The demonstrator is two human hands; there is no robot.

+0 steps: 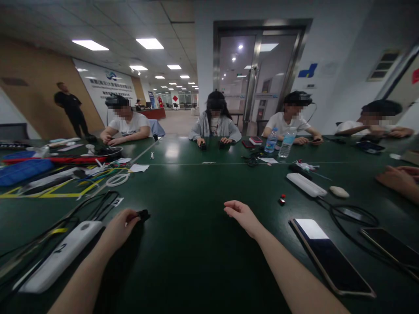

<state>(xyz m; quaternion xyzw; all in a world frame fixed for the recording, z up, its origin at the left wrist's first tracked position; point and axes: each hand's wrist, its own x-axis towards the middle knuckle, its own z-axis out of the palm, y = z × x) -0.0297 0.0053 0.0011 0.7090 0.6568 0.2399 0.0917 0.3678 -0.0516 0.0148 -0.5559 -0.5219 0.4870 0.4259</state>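
Low over the green table (183,253), my left hand (119,231) pinches a small black object (144,215) between thumb and fingers; its exact kind is too dark to make out. To the right, my right hand (242,216) hovers near or rests on the tabletop, its fingers curled and drawn close to the thumb, with nothing visible in them. A white power strip (65,257) marked 2 lies beside my left forearm. Right of my right hand sit a small red-and-black item (282,199) and a large phone (330,257) with a dark screen.
Black cables (94,209) run along the left side, near a blue tray (26,171). On the right are another white power strip (306,185), a rounded pale object (339,192) and a second phone (393,244). Water bottles (286,143) stand farther back. Several people sit around the table.
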